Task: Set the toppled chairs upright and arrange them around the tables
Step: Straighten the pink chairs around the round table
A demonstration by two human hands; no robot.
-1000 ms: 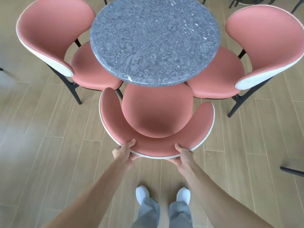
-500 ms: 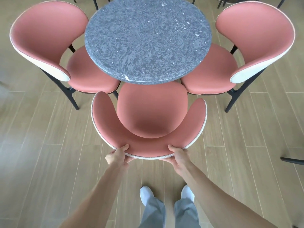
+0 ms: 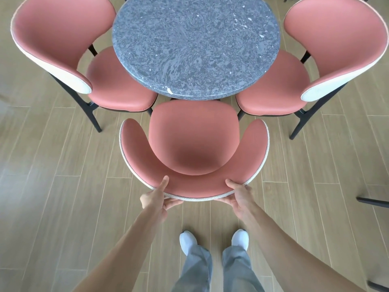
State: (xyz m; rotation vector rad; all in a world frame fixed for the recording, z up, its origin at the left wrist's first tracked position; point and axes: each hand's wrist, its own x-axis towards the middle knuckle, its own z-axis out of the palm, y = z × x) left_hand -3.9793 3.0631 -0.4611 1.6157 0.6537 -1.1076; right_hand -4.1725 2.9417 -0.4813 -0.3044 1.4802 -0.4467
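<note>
Near chair (image 3: 194,144) has shifted slightly closer to the surface (image 3: 195,47), seat front now tucked under; both hands' fingers (image 3: 162,185) still pinch its backrest rim.

Chairs (image 3: 193,140) salmon-pink, backs edged white; table (image 3: 195,45) speckled grey-blue; floor (image 3: 52,186) light wood planks.

Three pink chairs with white-backed curved shells and dark legs stand upright around a round grey speckled table (image 3: 195,47). The left chair (image 3: 69,55) and the right chair (image 3: 320,51) sit at either side, their seats tucked partly under the tabletop's edge. The near chair (image 3: 193,144) faces the table squarely, the front of its seat at the tabletop's rim and its backrest curving toward the person.
</note>
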